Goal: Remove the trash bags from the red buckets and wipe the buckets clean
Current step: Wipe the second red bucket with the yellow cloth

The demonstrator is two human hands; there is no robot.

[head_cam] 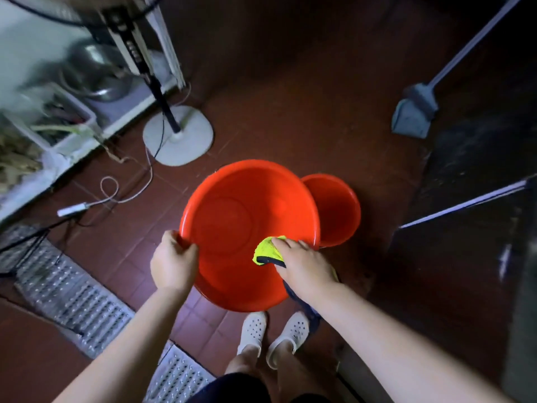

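Note:
A large red bucket [232, 216] is tilted up off the floor in front of me, its inside bare with no bag in it. My left hand [173, 261] grips its left rim. My right hand [305, 264] presses a yellow-green cloth with a dark edge [267, 250] against the inner wall near the right rim. A second, smaller red bucket [337, 210] stands on the floor just behind and to the right, partly hidden by the large one; no bag shows in it either.
A standing fan's white base [178, 135] and loose cables [116, 193] lie left of the buckets. A metal floor grate [72, 289] runs along the lower left. A blue dustpan [412, 112] leans at the far right. My white shoes [273, 333] stand under the bucket.

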